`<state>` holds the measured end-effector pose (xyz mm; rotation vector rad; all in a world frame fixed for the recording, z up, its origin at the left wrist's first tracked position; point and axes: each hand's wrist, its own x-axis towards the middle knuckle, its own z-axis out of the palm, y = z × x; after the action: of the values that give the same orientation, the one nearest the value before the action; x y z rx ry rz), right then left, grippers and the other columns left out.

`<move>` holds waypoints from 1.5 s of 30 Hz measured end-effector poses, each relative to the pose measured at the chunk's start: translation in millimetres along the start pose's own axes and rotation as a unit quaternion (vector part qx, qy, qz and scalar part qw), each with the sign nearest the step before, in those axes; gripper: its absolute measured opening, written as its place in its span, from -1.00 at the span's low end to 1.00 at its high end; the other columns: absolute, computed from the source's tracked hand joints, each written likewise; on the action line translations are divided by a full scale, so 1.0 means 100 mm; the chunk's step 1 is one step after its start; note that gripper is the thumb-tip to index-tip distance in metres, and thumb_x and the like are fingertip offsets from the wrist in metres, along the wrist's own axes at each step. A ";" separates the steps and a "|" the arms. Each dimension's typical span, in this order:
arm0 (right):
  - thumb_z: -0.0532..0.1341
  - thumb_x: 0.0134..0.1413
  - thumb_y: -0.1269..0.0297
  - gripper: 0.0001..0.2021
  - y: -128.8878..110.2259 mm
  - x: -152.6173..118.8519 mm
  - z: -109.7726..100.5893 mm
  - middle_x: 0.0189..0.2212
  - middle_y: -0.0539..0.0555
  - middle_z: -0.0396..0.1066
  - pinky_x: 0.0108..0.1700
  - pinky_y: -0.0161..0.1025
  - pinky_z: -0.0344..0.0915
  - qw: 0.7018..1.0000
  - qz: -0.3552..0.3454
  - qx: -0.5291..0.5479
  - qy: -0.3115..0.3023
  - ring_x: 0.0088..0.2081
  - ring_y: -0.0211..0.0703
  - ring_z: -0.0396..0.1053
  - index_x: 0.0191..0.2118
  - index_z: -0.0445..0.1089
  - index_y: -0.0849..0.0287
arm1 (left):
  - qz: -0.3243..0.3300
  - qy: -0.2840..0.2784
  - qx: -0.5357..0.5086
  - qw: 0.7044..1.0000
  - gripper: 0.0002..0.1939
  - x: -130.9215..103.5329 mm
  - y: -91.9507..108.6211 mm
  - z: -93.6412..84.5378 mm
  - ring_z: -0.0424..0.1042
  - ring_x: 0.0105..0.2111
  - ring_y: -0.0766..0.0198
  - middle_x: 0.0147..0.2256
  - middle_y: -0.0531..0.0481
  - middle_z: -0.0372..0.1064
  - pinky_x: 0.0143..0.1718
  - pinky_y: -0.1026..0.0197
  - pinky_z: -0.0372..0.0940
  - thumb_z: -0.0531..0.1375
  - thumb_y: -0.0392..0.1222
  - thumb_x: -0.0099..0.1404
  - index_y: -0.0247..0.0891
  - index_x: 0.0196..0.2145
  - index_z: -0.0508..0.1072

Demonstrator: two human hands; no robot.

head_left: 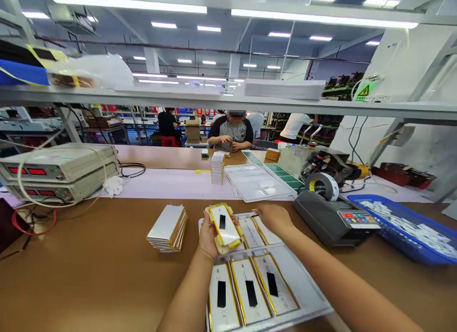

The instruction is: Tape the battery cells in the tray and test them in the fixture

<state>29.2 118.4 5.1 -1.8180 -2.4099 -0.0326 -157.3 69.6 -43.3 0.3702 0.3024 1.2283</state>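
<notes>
My left hand [208, 237] is closed around a flat battery cell [228, 229] with yellow edges and a black patch, tilted up over the tray; a pale yellow piece shows behind it. My right hand [275, 218] is over the far side of the clear plastic tray [309, 279], its fingers pinched together. A small dark piece shows at those fingertips, too small to name. Several white battery cells [246, 294] with black patches lie in rows in the tray. To the left stands a stack of battery cells [167, 227].
Right of the tray sits a grey tape dispenser [333, 225], with a tape roll [323, 186] behind. A blue basket [403, 241] holds white pieces. Clear trays [257, 182] and another cell stack [217, 167] stand farther back. Metal instruments [60, 170] are left. A co-worker [232, 132] sits opposite.
</notes>
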 end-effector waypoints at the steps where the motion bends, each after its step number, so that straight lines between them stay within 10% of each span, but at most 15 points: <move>1: -0.10 0.14 0.20 -0.67 0.15 0.02 0.02 -0.33 0.21 0.41 -0.34 -0.23 0.11 0.999 -0.002 -0.043 -0.003 -0.28 -0.03 0.34 -0.28 0.36 0.20 | 0.004 0.013 -0.002 1.000 -0.35 0.01 0.01 0.00 0.40 -0.27 -0.01 -0.29 -0.27 0.40 -0.21 -0.07 0.22 -0.03 0.24 0.09 -0.40 -0.12 0.32; 9: -0.07 0.11 0.37 -0.76 0.73 0.02 0.34 -0.40 0.24 0.40 -0.33 -0.23 0.07 0.980 -0.090 -0.176 0.009 -0.30 -0.03 0.31 -0.21 0.30 0.28 | 0.033 0.175 0.028 0.984 -0.34 0.10 -0.01 0.03 0.42 -0.41 0.05 -0.38 -0.19 0.41 -0.34 -0.10 0.29 0.00 0.31 0.01 -0.31 -0.16 0.35; 20: -0.12 0.14 0.18 -0.62 0.94 0.21 0.58 -0.34 0.26 0.40 -0.33 -0.25 0.16 0.990 0.064 0.079 -0.097 -0.31 -0.08 0.33 -0.30 0.36 0.28 | 0.023 0.184 0.021 0.982 -0.33 0.13 0.00 -0.03 0.41 -0.40 0.07 -0.39 -0.18 0.40 -0.32 -0.08 0.29 0.01 0.32 -0.01 -0.33 -0.20 0.36; 28: -0.01 0.06 0.29 -0.75 0.63 0.29 0.31 -0.48 0.07 0.38 -0.48 -0.38 0.14 0.947 0.054 0.264 -0.172 -0.51 -0.30 0.25 -0.34 0.35 0.32 | 0.011 0.158 0.007 0.987 -0.31 0.10 0.01 -0.02 0.40 -0.46 0.11 -0.43 -0.17 0.39 -0.40 0.00 0.30 0.02 0.35 -0.06 -0.35 -0.26 0.37; 32: -0.02 0.06 0.27 -0.74 0.05 0.27 0.05 -0.46 0.06 0.37 -0.47 -0.38 0.12 0.911 0.005 0.384 -0.152 -0.51 -0.32 0.21 -0.29 0.32 0.32 | 0.000 0.127 0.005 0.992 -0.31 0.09 -0.01 -0.02 0.41 -0.41 0.06 -0.42 -0.16 0.41 -0.36 -0.02 0.29 0.01 0.37 -0.08 -0.31 -0.26 0.38; 37: 0.00 0.06 0.27 -0.76 -0.68 0.12 -0.07 -0.40 0.07 0.40 -0.46 -0.40 0.07 0.943 -0.082 0.299 -0.118 -0.44 -0.29 0.25 -0.31 0.34 0.29 | -0.004 0.120 0.002 0.993 -0.31 0.04 -0.01 -0.04 0.41 -0.31 0.02 -0.39 -0.18 0.43 -0.28 -0.02 0.27 -0.03 0.36 -0.03 -0.30 -0.23 0.39; 45: -0.05 0.10 0.09 -0.67 0.02 -0.30 -0.22 -0.41 0.08 0.42 -0.44 -0.31 -0.02 0.999 -0.016 0.041 0.006 -0.35 -0.15 0.32 -0.37 0.37 0.13 | 0.011 0.028 0.000 1.000 -0.20 -0.04 0.02 0.05 0.41 -0.32 0.01 -0.32 -0.25 0.41 -0.28 -0.06 0.28 -0.06 0.40 -0.06 -0.38 -0.17 0.35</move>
<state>41.1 88.7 23.2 -1.7403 -2.3954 0.0518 -158.6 65.7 -37.9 0.3399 0.3468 1.2624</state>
